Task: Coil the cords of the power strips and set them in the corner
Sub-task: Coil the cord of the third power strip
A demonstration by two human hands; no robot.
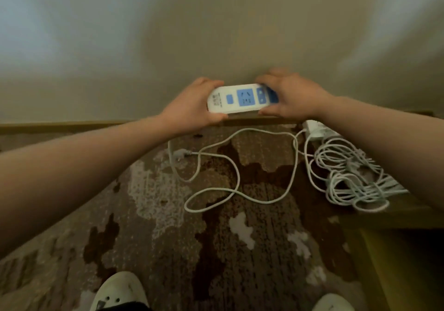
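Head view shows both hands raised before the wall (216,34), gripping a white power strip (240,99) with blue sockets. Fingers of the left hand (192,109) wrap its left end; those of the right hand (290,99) close over its right end. Its cord (237,178) trails loose over the patterned carpet (168,238), the plug (180,153) lying near the skirting board. A second strip (317,129) and tangled cords (353,181) lie toward the right corner.
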